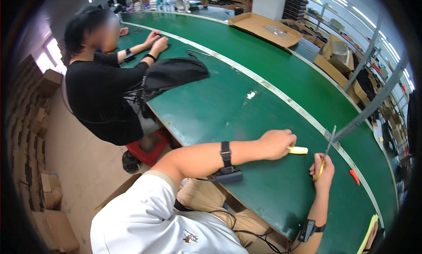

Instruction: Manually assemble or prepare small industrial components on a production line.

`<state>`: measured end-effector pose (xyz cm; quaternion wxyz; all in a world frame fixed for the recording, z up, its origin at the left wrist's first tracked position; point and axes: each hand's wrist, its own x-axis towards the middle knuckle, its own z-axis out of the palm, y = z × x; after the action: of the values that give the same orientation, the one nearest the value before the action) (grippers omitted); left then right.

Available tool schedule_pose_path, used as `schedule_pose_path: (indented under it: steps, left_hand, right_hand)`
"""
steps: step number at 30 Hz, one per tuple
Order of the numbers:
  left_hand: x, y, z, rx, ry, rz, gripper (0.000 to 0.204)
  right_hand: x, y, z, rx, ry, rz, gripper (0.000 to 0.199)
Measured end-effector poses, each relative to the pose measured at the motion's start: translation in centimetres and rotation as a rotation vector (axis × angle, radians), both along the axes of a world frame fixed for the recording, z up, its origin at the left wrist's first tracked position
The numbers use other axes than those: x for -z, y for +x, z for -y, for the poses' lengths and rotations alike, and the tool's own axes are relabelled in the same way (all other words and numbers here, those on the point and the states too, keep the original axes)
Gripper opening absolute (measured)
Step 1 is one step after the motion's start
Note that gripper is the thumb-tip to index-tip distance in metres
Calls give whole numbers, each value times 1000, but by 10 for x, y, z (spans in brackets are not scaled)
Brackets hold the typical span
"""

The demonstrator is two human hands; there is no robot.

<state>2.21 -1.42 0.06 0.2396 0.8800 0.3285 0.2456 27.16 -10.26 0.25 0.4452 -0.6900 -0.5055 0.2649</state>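
My left hand (276,145) is closed over the green tabletop, fingers curled round a short, pale yellow tube-shaped piece (299,150). That piece points right, toward my other hand; its exact kind is unclear. My right hand (324,169) grips a pair of scissors (330,140) by yellow handles, the grey blades pointing up and away from me. A small gap separates the yellow piece from the scissors. Right of the scissors, an orange-red slim object (354,176) lies on the table.
A co-worker in black (103,85) sits at the far left, beside a black bag (176,74) on the table (211,126). A pale strip (272,88) runs along the tabletop. A grey post (373,104) rises at the right. Open cardboard trays (246,25) stand beyond.
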Motion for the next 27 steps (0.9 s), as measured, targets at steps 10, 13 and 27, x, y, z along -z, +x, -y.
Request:
schedule_pose_path:
  steps: [10, 13, 27]
  left_hand:
    - [-4, -13, -4, -39, -8, -47, 17]
    - [-1, -12, -5, -8, -23, -17, 16]
    - [-3, -10, -4, -2, -5, -36, 21]
  right_hand:
    - [-16, -24, -3, 10, -54, -7, 30]
    - [-18, -23, -1, 21, -64, -24, 30]
    - [-19, -21, 1, 6, -80, -15, 31]
